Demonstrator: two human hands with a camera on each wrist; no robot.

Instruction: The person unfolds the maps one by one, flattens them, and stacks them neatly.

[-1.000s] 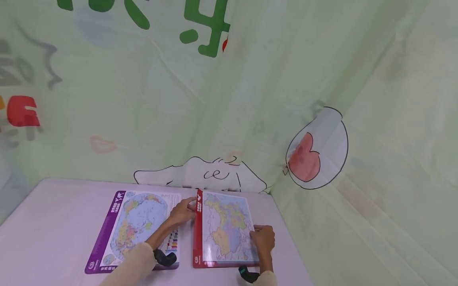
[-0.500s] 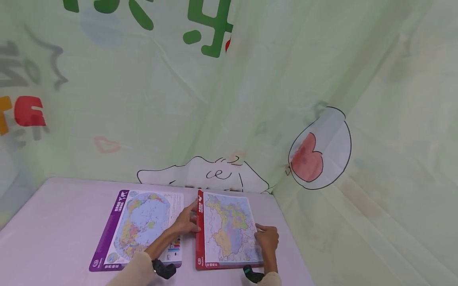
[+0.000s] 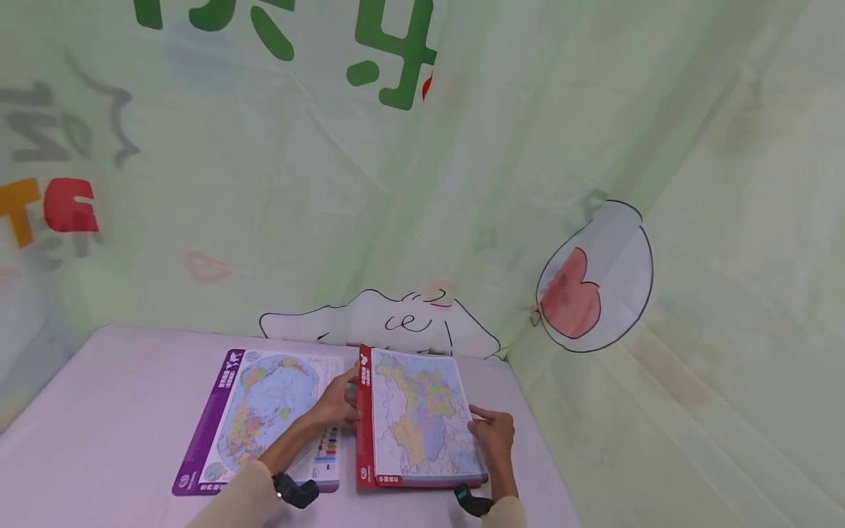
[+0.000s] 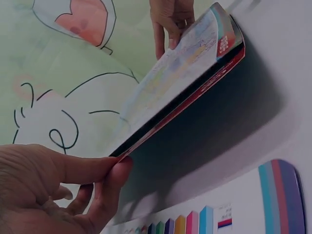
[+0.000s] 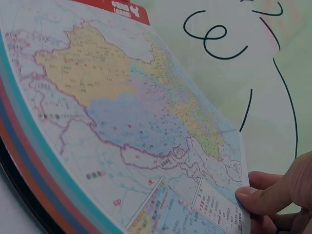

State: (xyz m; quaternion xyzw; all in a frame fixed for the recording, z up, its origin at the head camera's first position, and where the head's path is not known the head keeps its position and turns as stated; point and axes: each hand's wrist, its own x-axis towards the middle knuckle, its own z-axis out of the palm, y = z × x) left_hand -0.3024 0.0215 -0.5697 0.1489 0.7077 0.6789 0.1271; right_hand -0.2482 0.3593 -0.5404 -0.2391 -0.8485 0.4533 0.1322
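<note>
Pinching the red-edged map (image 3: pixel 417 414) between your left hand (image 3: pixel 338 401) and right hand (image 3: pixel 495 434), you have it off the table (image 3: pixel 132 396); purple-edged map (image 3: pixel 273 400) lies flat; red one's not down yet.

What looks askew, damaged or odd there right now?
I see no damage. Only the red-edged China map stands out: the left hand and right hand hold it tilted over the table, while the purple-edged world map lies flat.
</note>
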